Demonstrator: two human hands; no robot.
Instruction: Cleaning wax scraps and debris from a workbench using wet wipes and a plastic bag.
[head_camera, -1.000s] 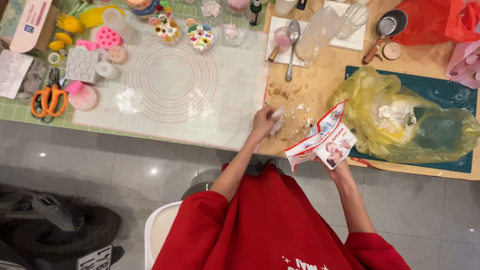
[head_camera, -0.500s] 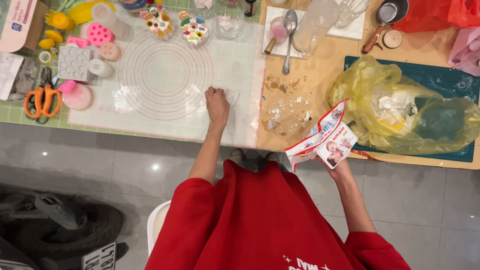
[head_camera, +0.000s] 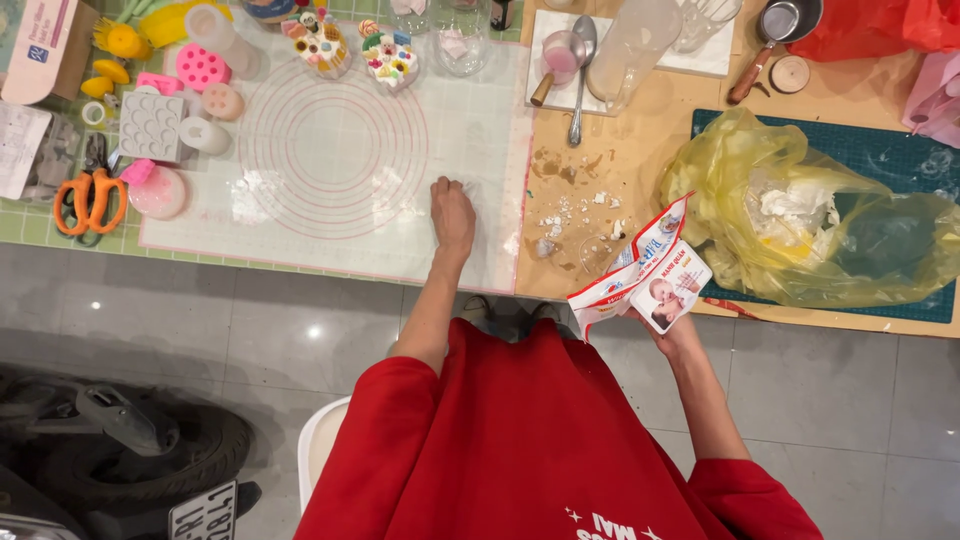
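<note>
The left hand (head_camera: 452, 213) lies flat, palm down, on the translucent baking mat (head_camera: 300, 240), near the mat's right edge and the near edge of the surface (head_camera: 640, 170). The right hand (head_camera: 668, 322) holds a crumpled red-and-white packet (head_camera: 645, 270) just off the near edge. White crumbs (head_camera: 575, 215) lie on bare wood between mat and packet. A yellow plastic bag (head_camera: 800, 210) sits toward the right edge; orange scissors (head_camera: 90, 200) lie by the left edge.
</note>
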